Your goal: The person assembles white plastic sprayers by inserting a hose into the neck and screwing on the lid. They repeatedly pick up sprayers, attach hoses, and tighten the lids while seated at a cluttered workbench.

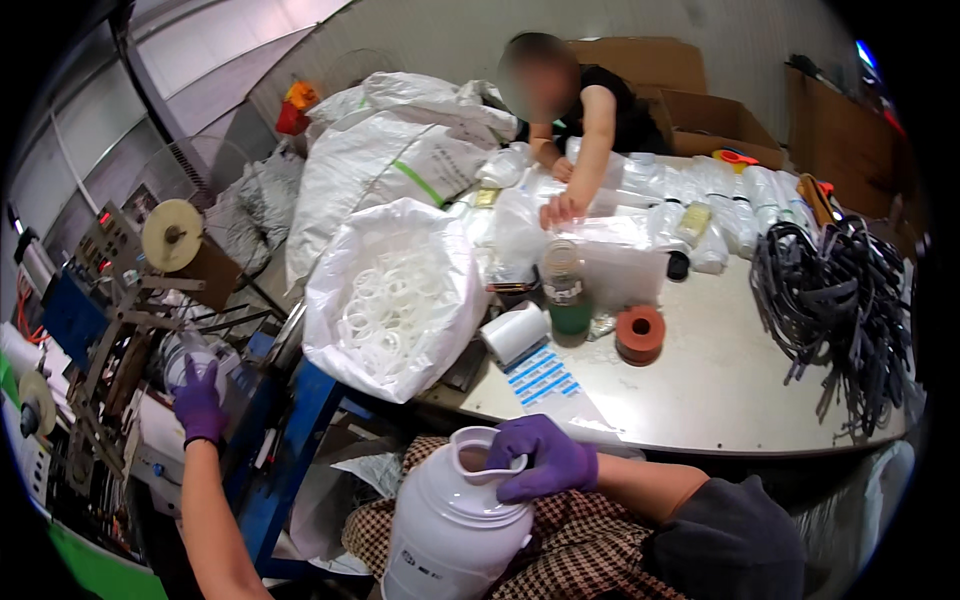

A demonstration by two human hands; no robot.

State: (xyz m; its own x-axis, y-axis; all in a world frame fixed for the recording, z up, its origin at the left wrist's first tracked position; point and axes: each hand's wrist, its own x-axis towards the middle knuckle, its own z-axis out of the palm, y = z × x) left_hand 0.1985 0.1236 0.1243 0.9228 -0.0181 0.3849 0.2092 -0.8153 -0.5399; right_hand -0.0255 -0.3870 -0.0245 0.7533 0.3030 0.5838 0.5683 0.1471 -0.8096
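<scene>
A large white plastic jug (450, 545) with a flared pouring lip stands at my lap, tilted slightly. My right hand (540, 458), in a purple glove, grips its rim, fingers hooked over the opening's edge. Off to the left, my left hand (201, 400), also gloved in purple, reaches to the machine (110, 330). Its fingers are spread against a whitish round piece (190, 358) set in the machine; what kind of piece it is, I cannot make out.
White rings fill an open sack (330, 330). On the table (720, 390) are a bottle of green liquid (570, 300), a brown tape roll (640, 335), a label roll (515, 332) and black straps (825, 310). Opposite, a co-worker's hand (563, 208) handles clear bags.
</scene>
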